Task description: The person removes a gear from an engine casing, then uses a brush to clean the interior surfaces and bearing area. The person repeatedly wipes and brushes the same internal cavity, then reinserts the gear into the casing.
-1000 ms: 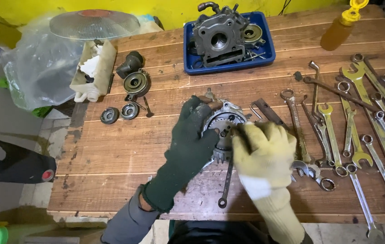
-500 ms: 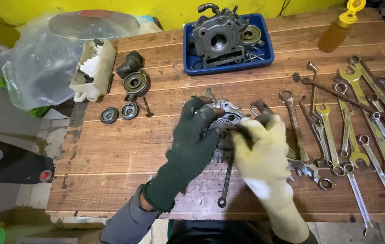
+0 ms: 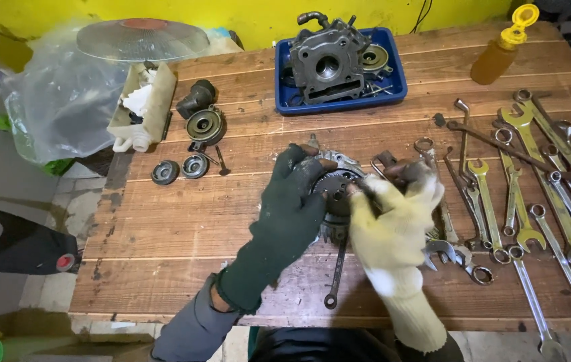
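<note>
A round metal engine part with gear teeth and holes stands tilted at the middle of the wooden table. My left hand, in a dark green glove, grips its left side. My right hand, in a pale yellow glove with grimy fingertips, presses fingers against the part's face and right rim. A dark spanner lies on the boards just below the part, partly under my hands.
Several spanners lie spread over the right side. A blue tray holds a cylinder head at the back. An amber squeeze bottle stands back right. Small round parts, a carton and a clear plastic bag sit at the left.
My right hand has shifted slightly up and right on the part, its fingers spreading over the rim. The left hand keeps its grip.
</note>
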